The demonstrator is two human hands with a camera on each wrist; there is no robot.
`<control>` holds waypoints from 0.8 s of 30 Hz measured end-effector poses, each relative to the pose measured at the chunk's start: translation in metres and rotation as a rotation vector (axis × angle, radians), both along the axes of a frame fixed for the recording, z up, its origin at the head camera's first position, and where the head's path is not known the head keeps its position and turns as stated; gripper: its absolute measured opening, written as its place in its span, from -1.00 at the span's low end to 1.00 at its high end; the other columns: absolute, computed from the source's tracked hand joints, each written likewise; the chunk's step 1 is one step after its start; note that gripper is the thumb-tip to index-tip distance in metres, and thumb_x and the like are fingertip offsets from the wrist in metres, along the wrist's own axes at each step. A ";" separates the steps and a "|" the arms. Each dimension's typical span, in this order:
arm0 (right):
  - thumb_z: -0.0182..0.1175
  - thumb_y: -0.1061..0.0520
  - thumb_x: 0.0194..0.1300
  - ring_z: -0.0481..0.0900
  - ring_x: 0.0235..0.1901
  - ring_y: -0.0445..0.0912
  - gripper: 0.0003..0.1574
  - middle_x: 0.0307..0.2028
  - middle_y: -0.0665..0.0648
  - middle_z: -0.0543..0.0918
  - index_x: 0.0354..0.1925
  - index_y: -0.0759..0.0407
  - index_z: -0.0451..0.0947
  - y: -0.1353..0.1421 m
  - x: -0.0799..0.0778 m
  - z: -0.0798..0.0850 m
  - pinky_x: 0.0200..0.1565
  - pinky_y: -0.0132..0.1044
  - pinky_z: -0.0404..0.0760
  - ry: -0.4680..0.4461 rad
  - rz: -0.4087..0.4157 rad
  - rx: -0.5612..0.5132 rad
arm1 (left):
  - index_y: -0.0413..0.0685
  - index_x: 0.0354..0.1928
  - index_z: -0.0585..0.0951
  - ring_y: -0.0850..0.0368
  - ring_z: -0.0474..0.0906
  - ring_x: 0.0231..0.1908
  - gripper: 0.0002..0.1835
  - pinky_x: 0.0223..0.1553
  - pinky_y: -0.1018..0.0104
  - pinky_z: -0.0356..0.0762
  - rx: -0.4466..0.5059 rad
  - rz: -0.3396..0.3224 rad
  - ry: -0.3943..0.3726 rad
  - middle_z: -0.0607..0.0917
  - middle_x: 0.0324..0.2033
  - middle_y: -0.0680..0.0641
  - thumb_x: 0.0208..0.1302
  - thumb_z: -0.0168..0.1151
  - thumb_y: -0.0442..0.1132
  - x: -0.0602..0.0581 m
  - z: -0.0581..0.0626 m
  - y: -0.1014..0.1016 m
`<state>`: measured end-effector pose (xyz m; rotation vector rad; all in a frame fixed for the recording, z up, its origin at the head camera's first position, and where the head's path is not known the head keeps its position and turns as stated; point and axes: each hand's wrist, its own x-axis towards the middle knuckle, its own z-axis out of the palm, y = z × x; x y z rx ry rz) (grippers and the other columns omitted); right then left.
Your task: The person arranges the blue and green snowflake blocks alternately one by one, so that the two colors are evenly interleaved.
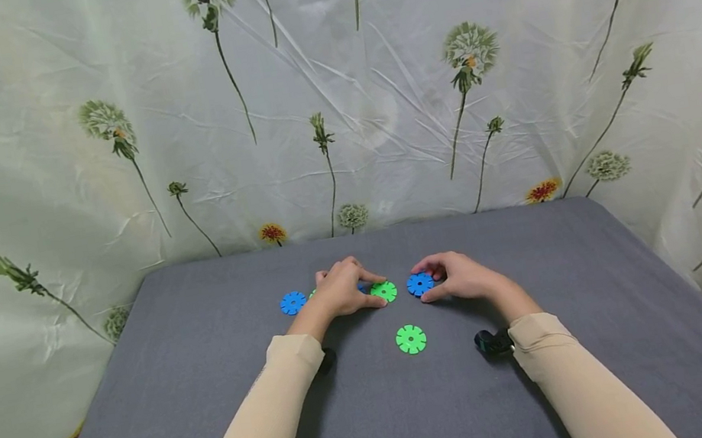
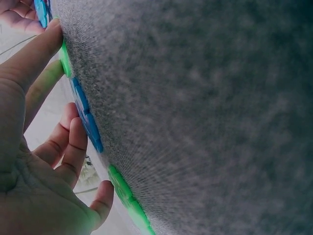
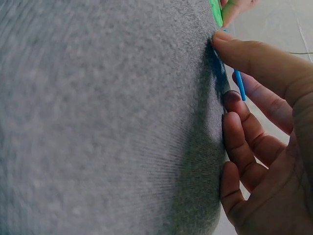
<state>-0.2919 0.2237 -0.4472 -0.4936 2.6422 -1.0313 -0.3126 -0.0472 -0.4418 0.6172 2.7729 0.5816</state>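
Observation:
My left hand (image 1: pixel 339 288) pinches a green notched disc (image 1: pixel 384 292) at its edges between thumb and forefinger, low at the cloth. To its right, my right hand (image 1: pixel 461 277) holds a blue notched disc (image 1: pixel 421 284) between thumb and fingers; in the right wrist view this blue disc (image 3: pixel 240 86) appears edge-on, slightly off the cloth. Under the left hand, another blue disc (image 2: pixel 86 115) and another green disc (image 2: pixel 129 200) lie in a row, mostly hidden in the head view. A blue disc (image 1: pixel 293 303) sits at the row's left end.
One more green disc (image 1: pixel 411 339) lies nearer the front, between the forearms. Grey cloth (image 1: pixel 386 430) covers the table. Behind it hangs a pale curtain (image 1: pixel 371 91) with a dandelion print.

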 end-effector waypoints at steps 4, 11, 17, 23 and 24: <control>0.57 0.03 0.27 0.56 -0.07 -0.03 -0.36 -0.03 0.17 0.68 0.27 0.17 0.69 -0.001 -0.001 -0.001 0.02 -0.19 0.52 0.007 0.006 0.002 | 0.51 0.23 0.77 0.04 0.48 0.24 -0.51 0.19 -0.15 0.21 0.005 0.000 -0.005 0.59 0.23 0.04 0.25 0.59 0.16 0.000 0.000 0.000; 0.59 0.03 0.25 0.53 -0.08 -0.03 -0.37 -0.04 0.16 0.68 0.25 0.15 0.70 -0.006 -0.001 -0.002 0.01 -0.17 0.49 0.008 0.004 0.004 | 0.51 0.23 0.76 0.04 0.48 0.24 -0.52 0.20 -0.15 0.21 0.006 -0.002 -0.003 0.58 0.23 0.04 0.26 0.58 0.17 -0.001 -0.001 0.000; 0.59 0.03 0.26 0.52 -0.06 -0.01 -0.37 -0.03 0.16 0.66 0.25 0.13 0.70 -0.008 -0.001 -0.002 0.01 -0.17 0.48 0.005 0.002 0.012 | 0.50 0.23 0.76 0.03 0.48 0.24 -0.52 0.20 -0.15 0.21 0.009 -0.001 -0.002 0.58 0.23 0.04 0.26 0.58 0.16 -0.001 -0.001 0.000; 0.59 0.03 0.26 0.51 -0.04 0.01 -0.38 -0.02 0.16 0.64 0.25 0.11 0.71 -0.008 -0.001 -0.003 0.03 -0.15 0.48 -0.003 0.003 0.011 | 0.51 0.23 0.76 0.02 0.48 0.26 -0.52 0.22 -0.17 0.22 0.001 0.002 0.001 0.58 0.26 0.04 0.26 0.58 0.17 -0.002 -0.003 0.000; 0.59 0.03 0.26 0.51 -0.03 0.01 -0.38 -0.01 0.16 0.64 0.26 0.11 0.71 -0.008 -0.001 -0.003 0.03 -0.14 0.48 -0.005 0.003 0.011 | 0.51 0.23 0.76 0.02 0.48 0.26 -0.52 0.22 -0.18 0.22 -0.001 0.002 0.001 0.58 0.26 0.04 0.26 0.58 0.17 -0.002 -0.003 0.000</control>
